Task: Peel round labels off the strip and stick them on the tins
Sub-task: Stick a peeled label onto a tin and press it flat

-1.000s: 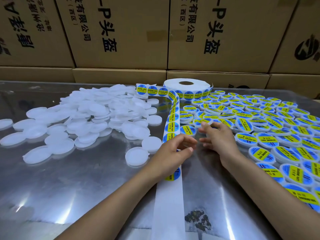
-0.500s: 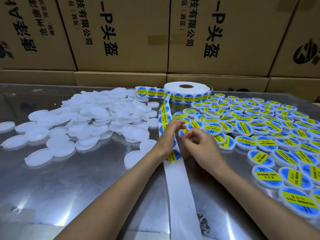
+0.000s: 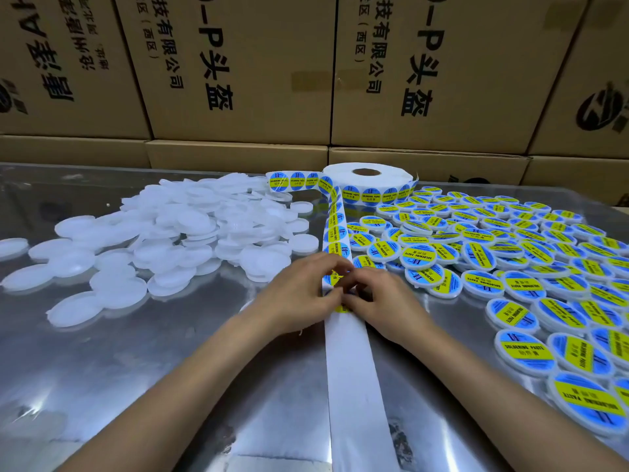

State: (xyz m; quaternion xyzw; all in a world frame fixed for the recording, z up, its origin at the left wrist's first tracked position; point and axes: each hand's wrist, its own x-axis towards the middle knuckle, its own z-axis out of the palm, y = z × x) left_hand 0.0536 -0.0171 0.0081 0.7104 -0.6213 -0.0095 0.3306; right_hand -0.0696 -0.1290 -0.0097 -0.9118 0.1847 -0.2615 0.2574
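**Peeling the next label at the strip**

Both hands are meeting over the strip (image 3: 335, 240), which is running from the roll (image 3: 369, 180) toward the person across the worktop (image 3: 170, 369); the left hand (image 3: 299, 294) is lying on the strip's left edge, its fingers (image 3: 332, 267) curling down onto a label (image 3: 335, 279); the right hand (image 3: 381, 298) is coming in from the strip's right side, its fingers bunched at the same label, seemingly pinching its edge, though the actual grip is hidden; I am judging this as the peel step, not yet the sticking.

Next, the label is needing a clean lift off the backing, then a blank tin to land on.

Counting: one roll, one strip, two hands; the blank tins (image 3: 190, 229) left of the strip are heaping too thickly to count, dozens at a guess; the labelled tins (image 3: 510, 264) right of the strip likewise, dozens; bare backing (image 3: 354, 386) is trailing nearest the person.
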